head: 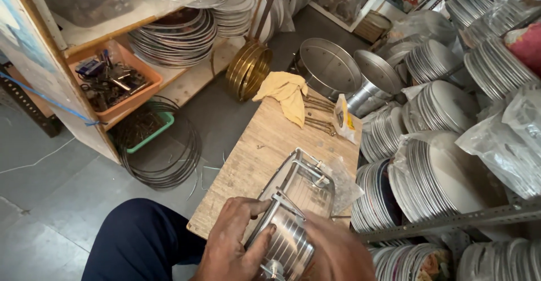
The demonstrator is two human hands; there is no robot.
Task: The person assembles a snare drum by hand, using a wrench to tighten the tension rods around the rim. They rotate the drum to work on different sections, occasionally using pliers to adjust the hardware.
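Ribbed steel tin (288, 241) lay on its side at the near end of the wooden board (265, 140), its long axis running away from the person, up and to the right, toward the wire frame (304, 174) that carried on beyond it. Both hands flanked it. Left hand (234, 241) wrapped the left side, thumb pressed on the ribs, index finger lying along the upper rim; fingers closed on the tin. Right hand (335, 253) cupped the right side, back toward the camera; fingers hidden, so its hold could not be told. Left hand showed the surer contact. Yellow cloth (284, 92) lay well apart at the far end.
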